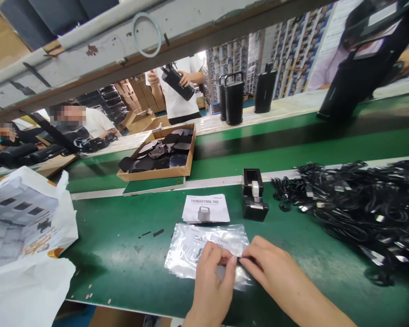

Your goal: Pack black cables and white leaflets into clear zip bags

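A clear plastic bag (191, 250) with a printed leaflet inside lies flat on the green table in front of me. My left hand (213, 277) and my right hand (271, 268) meet at its right end, fingers pinched together on the bag's edge. A small dark piece shows between my fingertips; I cannot make out what it is. A stack of "Thunder Trail Pro" manuals (206, 209) lies just beyond the bag. A black tape dispenser (254, 195) stands to the right of the manuals.
A big heap of black cables (354, 204) fills the right side. A cardboard tray of black round parts (160, 156) sits on the green conveyor. White bags (23, 236) pile at left. Black speakers (233, 97) stand beyond. Other people work across the line.
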{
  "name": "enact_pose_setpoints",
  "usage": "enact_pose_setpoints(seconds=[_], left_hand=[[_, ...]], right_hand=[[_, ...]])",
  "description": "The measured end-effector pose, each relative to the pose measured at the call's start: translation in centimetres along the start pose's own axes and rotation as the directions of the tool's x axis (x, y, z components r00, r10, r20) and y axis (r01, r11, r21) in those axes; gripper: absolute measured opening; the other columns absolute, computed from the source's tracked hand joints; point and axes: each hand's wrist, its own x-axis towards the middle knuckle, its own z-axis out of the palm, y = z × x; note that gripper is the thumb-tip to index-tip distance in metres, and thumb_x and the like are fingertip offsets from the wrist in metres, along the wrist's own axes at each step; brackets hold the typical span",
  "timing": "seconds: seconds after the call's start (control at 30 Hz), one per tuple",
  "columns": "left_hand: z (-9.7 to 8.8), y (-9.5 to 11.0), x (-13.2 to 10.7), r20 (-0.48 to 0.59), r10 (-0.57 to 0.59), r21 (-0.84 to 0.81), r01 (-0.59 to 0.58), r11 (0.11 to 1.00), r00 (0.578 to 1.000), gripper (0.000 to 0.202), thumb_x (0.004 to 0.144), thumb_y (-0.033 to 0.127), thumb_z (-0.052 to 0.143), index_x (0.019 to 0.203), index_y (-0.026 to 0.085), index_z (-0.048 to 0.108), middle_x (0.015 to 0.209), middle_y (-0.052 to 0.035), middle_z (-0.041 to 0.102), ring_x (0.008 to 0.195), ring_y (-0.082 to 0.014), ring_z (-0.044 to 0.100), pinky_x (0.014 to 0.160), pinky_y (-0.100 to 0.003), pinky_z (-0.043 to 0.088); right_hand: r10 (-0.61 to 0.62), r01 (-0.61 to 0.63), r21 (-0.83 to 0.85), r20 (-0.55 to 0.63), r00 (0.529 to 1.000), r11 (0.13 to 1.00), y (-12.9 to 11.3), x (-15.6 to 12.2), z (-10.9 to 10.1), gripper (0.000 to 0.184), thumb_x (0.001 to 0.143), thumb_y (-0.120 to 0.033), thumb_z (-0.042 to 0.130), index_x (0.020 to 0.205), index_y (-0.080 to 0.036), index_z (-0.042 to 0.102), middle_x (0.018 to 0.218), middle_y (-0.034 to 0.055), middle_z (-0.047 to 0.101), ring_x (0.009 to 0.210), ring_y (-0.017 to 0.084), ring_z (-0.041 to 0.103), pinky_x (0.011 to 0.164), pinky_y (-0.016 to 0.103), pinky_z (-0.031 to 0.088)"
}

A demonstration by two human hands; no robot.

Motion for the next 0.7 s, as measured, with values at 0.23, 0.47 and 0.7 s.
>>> enact_pose_setpoints(seconds=[0.23,0.47,0.7], left_hand=[[-1.7,1.5,1.1,-0.141,-0.053,-0.251,0.016,0.968,0.989,0.019,0.090,0.030,0.049,0.076,0.019,0.053,0.075,0.0000,0.052,0.070,-0.0144,0.052,0.066,-0.025,0.043],[-5.6,1.8,2.7,-0.352,-0.113,-0.468,-0.070,0.881,0.929,0.031,0.086,0.051,0.052,0.082,0.020,0.055,0.077,0.0005,0.053,0.074,-0.0140,0.052,0.070,-0.023,0.044],[-6.2,1.1,3.7,0.070,-0.006,-0.793,0.060,0.607,0.998,0.085,0.060,0.077,0.059,0.122,0.020,0.048,0.112,-0.0121,0.058,0.103,-0.0264,0.056,0.090,-0.038,0.043]], right_hand=[[-0.164,0.145,0.316,0.033,0.986,0.938,-3.3,0.9,-2.4,0.028,0.094,-0.025,0.039,0.105,-0.027,0.064,0.101,0.0016,0.069,0.094,0.018,0.062,0.080,0.028,0.047],[-0.434,0.430,0.078,0.029,0.901,0.899,-6.6,4.4,-7.8,0.014,0.084,-0.024,0.061,0.069,-0.024,0.062,0.072,-0.0020,0.065,0.075,0.018,0.058,0.075,0.033,0.042],[-0.586,0.526,0.305,0.153,0.796,0.794,-9.2,6.2,-13.6,0.012,0.082,-0.035,0.060,0.073,-0.029,0.066,0.105,-0.0009,0.065,0.101,0.021,0.059,0.087,0.034,0.045]])
